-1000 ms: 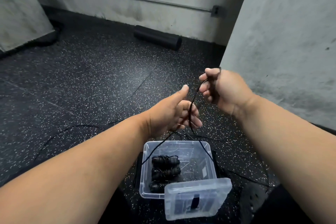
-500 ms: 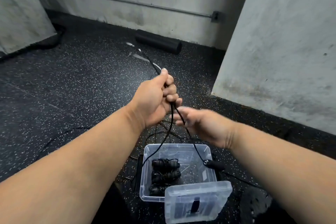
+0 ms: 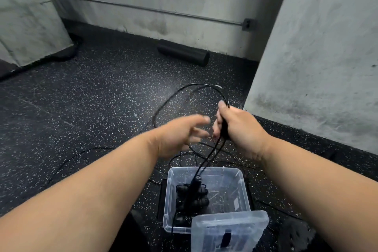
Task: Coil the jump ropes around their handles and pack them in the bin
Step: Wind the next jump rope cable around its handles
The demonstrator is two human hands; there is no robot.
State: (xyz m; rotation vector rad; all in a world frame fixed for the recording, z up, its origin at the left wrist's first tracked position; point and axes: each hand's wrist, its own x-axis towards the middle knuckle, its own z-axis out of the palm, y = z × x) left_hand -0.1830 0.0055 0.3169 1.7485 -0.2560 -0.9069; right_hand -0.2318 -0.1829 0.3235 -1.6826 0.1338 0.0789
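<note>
My right hand grips a black jump rope by a bunch of its strands; a loop arcs up and to the left above the fist. Two strands hang down from the fist to a black handle dangling over the clear plastic bin. My left hand, blurred, has its fingers spread just left of the right fist and holds nothing. Several coiled black ropes lie in the bin's left half.
The bin's clear lid leans against its near right corner. More loose black rope trails over the speckled black floor. A black foam roller lies by the far wall. A concrete pillar rises on the right.
The rope passed from my left hand to my right, which rose and closed round it. My left hand let go and opened. The loop swung up and the handle hangs over the bin.
</note>
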